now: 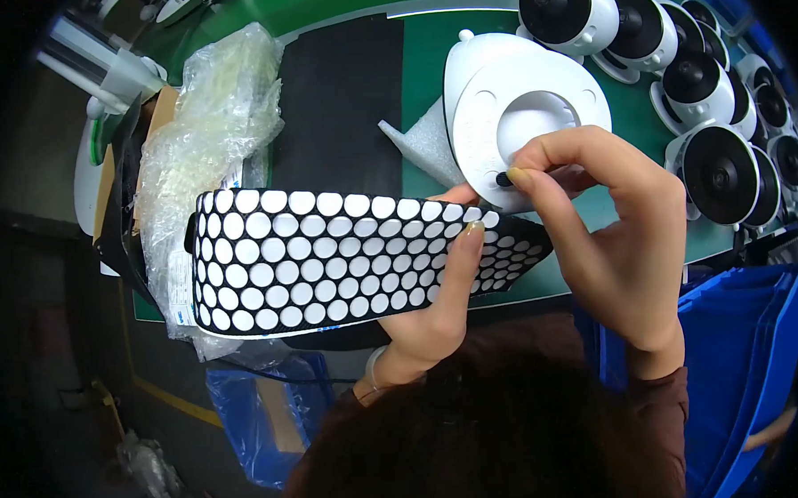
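Note:
My left hand (433,323) grips a long curved black sheet (328,256) covered in rows of round white stickers, thumb on top near its right end. Between the thumb and forefinger of my right hand (624,212) is a small black round pad (504,179), against the rim of a white round base. That base belongs to a white device (468,86) lying tipped over, its underside facing me with a round hollow and shallow round recesses. Fingertips of my left hand show behind the sheet, close to the base. A white foam piece (426,145) lies under the device.
White round devices with black fronts (721,174) stand crowded at the right. Clear bubble wrap (206,124) is heaped at the left, beside a black mat (335,100) on the green table (426,47). Blue bins (734,368) stand lower right; a blue plastic bag (264,424) is lower left.

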Tool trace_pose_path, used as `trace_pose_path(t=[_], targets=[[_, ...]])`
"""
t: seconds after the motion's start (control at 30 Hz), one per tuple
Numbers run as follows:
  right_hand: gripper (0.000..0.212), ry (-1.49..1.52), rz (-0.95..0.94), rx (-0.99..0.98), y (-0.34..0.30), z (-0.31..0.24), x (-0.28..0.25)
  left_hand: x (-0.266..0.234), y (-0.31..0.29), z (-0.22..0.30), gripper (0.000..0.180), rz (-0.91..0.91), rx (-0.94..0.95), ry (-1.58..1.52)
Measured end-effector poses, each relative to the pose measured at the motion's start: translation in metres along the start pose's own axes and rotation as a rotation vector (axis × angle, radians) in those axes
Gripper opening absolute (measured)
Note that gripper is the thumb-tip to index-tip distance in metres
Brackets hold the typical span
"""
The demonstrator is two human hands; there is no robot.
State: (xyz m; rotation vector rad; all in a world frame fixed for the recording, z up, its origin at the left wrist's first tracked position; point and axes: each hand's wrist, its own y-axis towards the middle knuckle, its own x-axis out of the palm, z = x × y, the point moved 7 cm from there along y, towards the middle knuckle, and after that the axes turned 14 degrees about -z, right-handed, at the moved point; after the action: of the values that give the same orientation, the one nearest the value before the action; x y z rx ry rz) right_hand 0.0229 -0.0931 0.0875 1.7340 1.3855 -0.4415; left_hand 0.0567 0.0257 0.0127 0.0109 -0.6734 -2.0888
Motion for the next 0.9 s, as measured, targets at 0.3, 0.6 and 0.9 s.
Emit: trace_pose_path(t=[0.3,0.6,0.9], targets=[[0.006,-0.078,-0.051,-0.005,0.003,-0.003,0.007,0.001,-0.002,0.009,0.027,0.063,0.183,0.032],[0.005,-0.105,-0.059,0.016,0.005,-0.007,0.010,-0.007,-0.007,-0.010,0.027,-0.035,-0.057,0.223],[0.005,0.084,-0.064,0.091,0.008,0.004,0.007,-0.003,-0.008,0.004,0.028,0.069,0.018,-0.087]])
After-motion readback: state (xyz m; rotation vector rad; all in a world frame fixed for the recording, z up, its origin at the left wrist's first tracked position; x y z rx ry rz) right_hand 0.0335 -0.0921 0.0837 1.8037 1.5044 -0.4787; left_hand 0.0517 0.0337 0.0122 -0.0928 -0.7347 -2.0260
